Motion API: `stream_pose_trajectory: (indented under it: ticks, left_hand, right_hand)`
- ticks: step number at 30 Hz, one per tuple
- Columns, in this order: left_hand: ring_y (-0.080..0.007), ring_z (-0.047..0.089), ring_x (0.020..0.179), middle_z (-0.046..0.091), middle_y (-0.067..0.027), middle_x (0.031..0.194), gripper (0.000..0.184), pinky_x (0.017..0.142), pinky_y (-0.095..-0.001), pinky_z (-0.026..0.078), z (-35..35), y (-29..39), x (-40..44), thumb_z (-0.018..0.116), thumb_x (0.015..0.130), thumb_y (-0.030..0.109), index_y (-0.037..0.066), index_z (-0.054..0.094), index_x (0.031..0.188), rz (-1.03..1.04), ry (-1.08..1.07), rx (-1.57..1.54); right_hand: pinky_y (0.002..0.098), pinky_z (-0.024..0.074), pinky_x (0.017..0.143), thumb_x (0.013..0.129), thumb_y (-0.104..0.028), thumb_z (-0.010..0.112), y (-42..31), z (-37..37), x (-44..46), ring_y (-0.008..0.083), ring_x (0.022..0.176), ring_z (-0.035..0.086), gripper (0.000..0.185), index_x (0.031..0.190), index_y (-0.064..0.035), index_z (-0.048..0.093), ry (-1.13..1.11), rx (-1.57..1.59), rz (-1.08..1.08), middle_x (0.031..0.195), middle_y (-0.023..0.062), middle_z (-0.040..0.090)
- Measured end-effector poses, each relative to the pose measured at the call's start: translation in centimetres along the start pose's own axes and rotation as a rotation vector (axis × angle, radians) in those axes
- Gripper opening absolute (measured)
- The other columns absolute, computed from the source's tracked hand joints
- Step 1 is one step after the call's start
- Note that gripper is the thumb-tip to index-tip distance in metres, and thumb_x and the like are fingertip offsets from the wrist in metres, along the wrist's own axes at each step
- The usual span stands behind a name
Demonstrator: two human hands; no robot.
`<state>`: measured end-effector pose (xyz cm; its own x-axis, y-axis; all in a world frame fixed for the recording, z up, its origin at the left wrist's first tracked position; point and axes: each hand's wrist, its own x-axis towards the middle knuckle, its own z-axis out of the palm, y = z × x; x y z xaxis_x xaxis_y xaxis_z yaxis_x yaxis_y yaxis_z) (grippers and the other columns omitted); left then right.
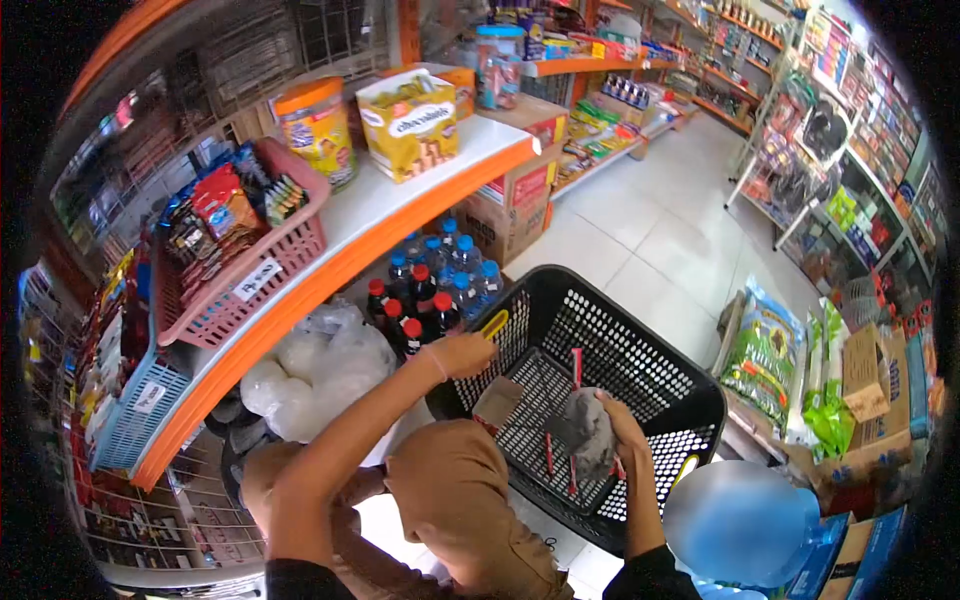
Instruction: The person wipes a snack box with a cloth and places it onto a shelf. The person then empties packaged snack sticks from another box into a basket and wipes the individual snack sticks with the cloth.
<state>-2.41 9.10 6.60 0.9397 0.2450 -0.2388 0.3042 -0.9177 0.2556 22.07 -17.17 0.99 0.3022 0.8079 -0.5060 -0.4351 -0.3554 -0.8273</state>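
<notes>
A large black plastic basket (pixel 640 345) with perforated walls and yellow handle pieces stands in front of my knees. My left hand (pixel 462 355) is closed at its left rim, beside a yellow handle piece; the fingertips are partly hidden. Inside the basket, my right hand (pixel 624 428) is closed around a crumpled grey cloth-like thing (pixel 594 435). Thin red strips (pixel 577 368) show around that bundle. A small brown-grey box (pixel 497 402) lies in the left part of the basket, near my knee.
On the left, an orange-edged shelf (pixel 440 175) holds a pink basket (pixel 245 270) of sachets, a jar and a biscuit box. Beneath it stand several bottles (pixel 440 285) and white plastic bags (pixel 325 360). Green bags (pixel 765 345), cartons and a blue rounded thing (pixel 740 520) are at the right.
</notes>
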Motion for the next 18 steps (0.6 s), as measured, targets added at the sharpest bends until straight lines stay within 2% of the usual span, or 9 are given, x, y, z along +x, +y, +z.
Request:
stream_pose_trajectory:
  ticks: [1,4,6,8,10,13,16,17,18]
  left_hand:
    - [-0.0426,0.067,0.083,0.067,-0.0253,0.089,0.022,0.073,-0.0505,0.054,-2.5,1.2,-1.1,0.053,0.092,0.02,0.001,0.063,0.096,0.038,0.076,0.028]
    - [-0.0435,0.066,0.087,0.067,-0.0256,0.09,0.03,0.076,-0.0502,0.053,-8.1,5.3,-4.4,0.055,0.097,0.025,-0.002,0.059,0.109,0.128,0.249,-0.097]
    - [-0.0446,0.065,0.092,0.066,-0.0266,0.101,0.039,0.08,-0.0505,0.052,-10.6,8.8,-6.3,0.052,0.1,0.032,-0.003,0.058,0.116,0.078,0.322,-0.287]
    - [-0.0438,0.063,0.099,0.064,-0.0295,0.105,0.05,0.086,-0.048,0.05,-9.4,9.9,-6.5,0.045,0.102,0.039,-0.004,0.052,0.128,0.162,0.621,-0.431]
    - [-0.0403,0.065,0.097,0.065,-0.028,0.104,0.05,0.084,-0.0444,0.05,-11.0,11.4,-7.3,0.044,0.103,0.039,-0.003,0.05,0.129,0.04,0.478,-0.685]
    - [-0.0294,0.067,0.089,0.067,-0.0212,0.1,0.044,0.077,-0.0387,0.051,-8.7,10.7,-3.7,0.049,0.102,0.034,-0.002,0.052,0.126,0.094,0.575,-0.846]
    - [-0.017,0.066,0.085,0.068,-0.0132,0.098,0.037,0.071,-0.0323,0.05,-8.3,10.7,-1.9,0.054,0.101,0.027,-0.002,0.054,0.123,0.12,0.511,-0.93]
    - [-0.0244,0.069,0.087,0.071,-0.0166,0.096,0.031,0.075,-0.0357,0.053,-7.7,10.4,-0.8,0.053,0.1,0.022,-0.003,0.052,0.119,0.155,0.493,-0.949]
    - [-0.0224,0.069,0.085,0.07,-0.0152,0.095,0.03,0.073,-0.0343,0.053,-7.8,10.7,-0.5,0.053,0.1,0.021,-0.002,0.052,0.119,0.165,0.442,-1.064]
  right_hand:
    - [0.0297,0.0532,0.072,0.099,-0.039,0.056,-1.6,1.4,-1.5,0.0149,0.077,0.063,0.039,0.114,-0.0042,0.063,0.002,0.053,-0.041,0.095,0.0045,0.068]
    - [0.0303,0.0552,0.079,0.097,-0.039,0.058,-5.6,5.9,-5.8,0.0173,0.086,0.067,0.046,0.122,0.0003,0.061,-0.006,0.166,-0.187,0.103,0.0088,0.069]
    - [0.0309,0.0556,0.078,0.098,-0.038,0.057,-7.0,9.4,-7.6,0.0175,0.086,0.068,0.046,0.121,0.0011,0.061,0.025,0.215,-0.299,0.104,0.0089,0.069]
    - [0.0295,0.0543,0.081,0.099,-0.037,0.056,-7.4,11.6,-8.5,0.0166,0.092,0.066,0.046,0.124,0.0007,0.059,-0.039,0.208,-0.328,0.109,0.0089,0.068]
    - [0.0283,0.0523,0.085,0.1,-0.035,0.054,-8.1,13.9,-9.6,0.0156,0.098,0.064,0.045,0.128,-0.0001,0.057,-0.069,0.196,-0.4,0.114,0.0086,0.066]
    - [0.027,0.0436,0.098,0.102,-0.032,0.052,-9.0,17.0,-11.3,0.0145,0.112,0.056,0.045,0.136,-0.0028,0.049,-0.079,0.161,-0.486,0.126,0.0068,0.059]
    - [0.0273,0.0419,0.1,0.102,-0.031,0.051,-9.3,17.4,-12.6,0.0147,0.113,0.055,0.045,0.137,-0.0026,0.046,-0.018,0.066,-0.483,0.126,0.0061,0.059]
    - [0.0264,0.0432,0.097,0.103,-0.029,0.05,-9.5,17.5,-13.2,0.0129,0.112,0.055,0.042,0.135,-0.0017,0.051,0.006,0.051,-0.494,0.127,0.0059,0.058]
    - [0.0263,0.0438,0.096,0.103,-0.029,0.05,-9.6,16.9,-13.5,0.0125,0.11,0.056,0.041,0.134,-0.0015,0.053,0.038,-0.041,-0.54,0.126,0.0058,0.059]
